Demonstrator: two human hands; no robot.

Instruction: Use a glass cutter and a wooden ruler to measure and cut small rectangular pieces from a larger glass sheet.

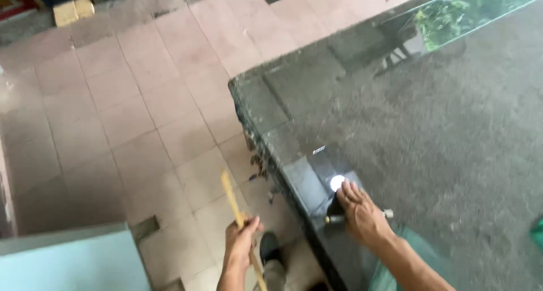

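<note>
Plainly a thin, pale yellow wooden stick (237,217), blurred, low over pink floor tiles (113,98) beside dark glass tabletop (430,132). Left hand (242,243) fisted around stick's middle. Right hand (362,214) flat, palm down, covering small metal-ended tool (334,218) at table's edge. Stick's long axis near upright, tilted upper-left.

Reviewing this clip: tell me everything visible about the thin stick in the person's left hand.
The stick is thin, flat and pale yellow-tan, and looks like wood or bamboo. The left hand grips it in a fist near mid-length. It tilts up and to the left, motion-blurred, with its lower end passing below the hand toward the frame bottom. It hangs over the tiled floor, beside the glass tabletop, touching only the hand.
</note>
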